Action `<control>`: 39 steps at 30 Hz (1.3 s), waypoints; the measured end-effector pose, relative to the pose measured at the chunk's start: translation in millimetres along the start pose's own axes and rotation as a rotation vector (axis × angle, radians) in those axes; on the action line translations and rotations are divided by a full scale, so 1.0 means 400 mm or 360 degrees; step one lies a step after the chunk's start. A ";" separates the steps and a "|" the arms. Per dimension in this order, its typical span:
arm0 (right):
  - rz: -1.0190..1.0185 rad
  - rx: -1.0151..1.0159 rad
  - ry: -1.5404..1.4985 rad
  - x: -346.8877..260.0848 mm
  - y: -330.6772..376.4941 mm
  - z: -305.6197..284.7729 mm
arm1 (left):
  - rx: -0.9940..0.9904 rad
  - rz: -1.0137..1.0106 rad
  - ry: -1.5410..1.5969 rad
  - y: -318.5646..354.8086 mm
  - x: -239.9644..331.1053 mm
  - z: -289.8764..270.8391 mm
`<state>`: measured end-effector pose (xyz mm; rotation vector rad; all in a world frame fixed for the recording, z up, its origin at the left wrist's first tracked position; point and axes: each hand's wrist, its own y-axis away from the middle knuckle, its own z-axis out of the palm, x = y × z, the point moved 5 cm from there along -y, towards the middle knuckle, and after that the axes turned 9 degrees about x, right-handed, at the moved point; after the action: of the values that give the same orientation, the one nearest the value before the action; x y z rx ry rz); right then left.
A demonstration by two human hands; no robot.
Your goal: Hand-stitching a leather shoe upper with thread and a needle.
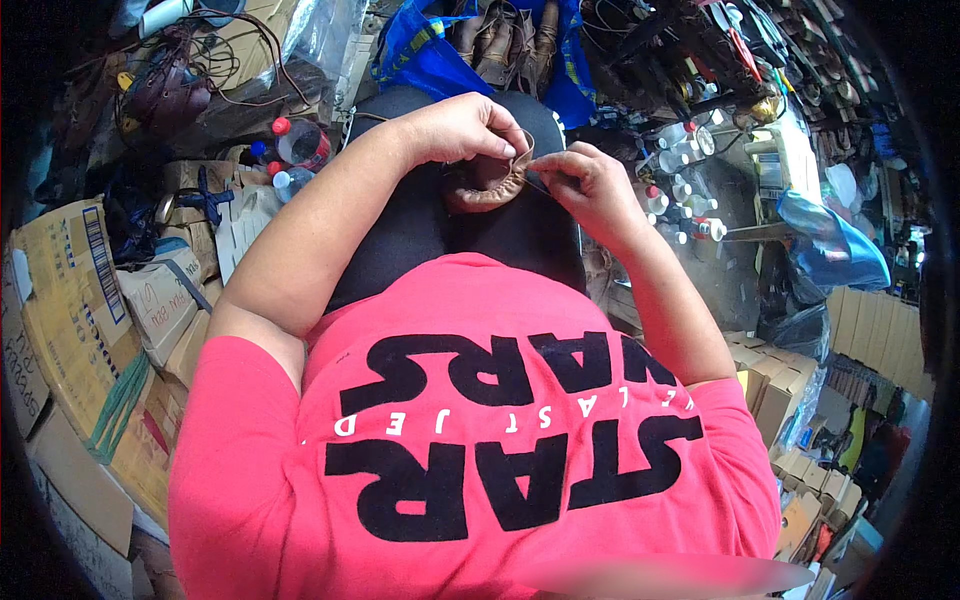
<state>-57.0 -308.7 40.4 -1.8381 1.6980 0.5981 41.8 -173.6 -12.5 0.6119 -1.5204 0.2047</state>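
Observation:
A small brown leather piece [488,194], curved and with a gathered edge, sits over my dark-clad lap; it looks like a shoe upper. My left hand [468,130] reaches over it from the left, thumb and fingers pinched on its upper edge. My right hand [592,188] is close by on the right, with thumb and forefinger pressed together beside the leather's edge. Whatever lies between those right fingertips is too small to make out. The left hand partly covers the leather.
Beyond my knees stands a blue bag [408,48] holding several brown leather shoes [497,50]. Bottles [302,143] stand at the left, and more small bottles [682,150] at the right. Cardboard boxes [75,310] are stacked at the left. Blue plastic [835,240] hangs at the right.

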 end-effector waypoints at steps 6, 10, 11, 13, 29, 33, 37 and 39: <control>0.0042 -0.0063 -0.0022 0.002 0.004 -0.009 | -0.0006 -0.0018 -0.0018 0.014 0.018 -0.001; -0.0146 0.0081 0.0185 -0.018 0.024 -0.003 | -0.0047 0.0080 -0.0003 0.013 0.015 -0.001; -0.0153 0.0099 0.0161 -0.017 0.025 0.002 | -0.0050 0.0078 -0.0003 0.014 0.017 0.000; -0.0207 0.0104 0.0232 -0.024 0.019 0.003 | -0.0040 0.0072 -0.0049 0.015 0.021 0.000; 0.0320 -0.0416 -0.0730 0.127 -0.040 0.053 | -0.0105 0.0033 -0.0179 -0.014 0.016 -0.002; -0.0018 -0.0203 -0.0176 0.055 -0.043 0.031 | -0.0084 0.0084 -0.0234 -0.022 0.005 -0.010; -0.0542 0.0058 0.0159 -0.003 -0.032 0.019 | 0.0082 0.0103 -0.0204 0.000 0.020 -0.013; -0.0492 0.0089 0.0132 0.004 -0.016 0.024 | 0.0354 0.0341 -0.0595 0.025 0.015 -0.032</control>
<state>-50.0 -303.1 33.0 -2.0542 1.4237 0.3473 48.4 -160.4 -3.5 0.6893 -1.9434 0.4476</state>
